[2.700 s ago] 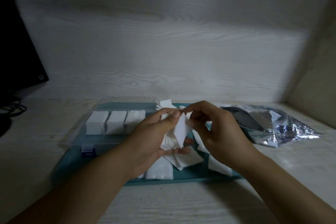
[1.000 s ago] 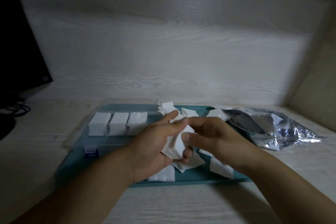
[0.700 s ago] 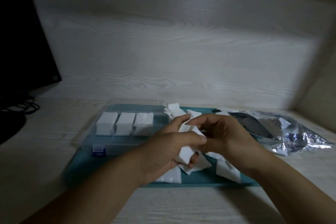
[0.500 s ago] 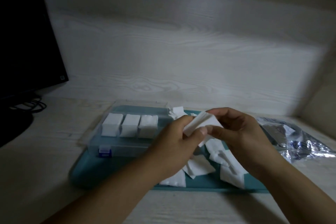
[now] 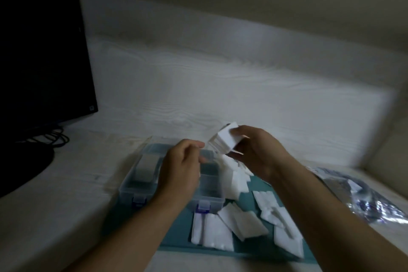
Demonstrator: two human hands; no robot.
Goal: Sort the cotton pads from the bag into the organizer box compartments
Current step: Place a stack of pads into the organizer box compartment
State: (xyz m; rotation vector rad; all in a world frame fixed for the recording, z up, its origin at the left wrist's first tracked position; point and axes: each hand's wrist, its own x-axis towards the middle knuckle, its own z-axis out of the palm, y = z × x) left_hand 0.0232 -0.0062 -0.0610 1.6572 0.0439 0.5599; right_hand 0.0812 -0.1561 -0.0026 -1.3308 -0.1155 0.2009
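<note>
The thick white stack of square cotton pads [image 5: 225,140], earlier pressed between both hands, now sits in the right hand [image 5: 256,153] alone, lifted toward frame centre. The left hand [image 5: 180,171] has let go, fingers loosely curled over the clear plastic organizer box [image 5: 141,185].

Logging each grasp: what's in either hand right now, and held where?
Right hand grips a stack of cotton pads by its sides, thumb opposite fingers. Left hand holds nothing visible.
</note>
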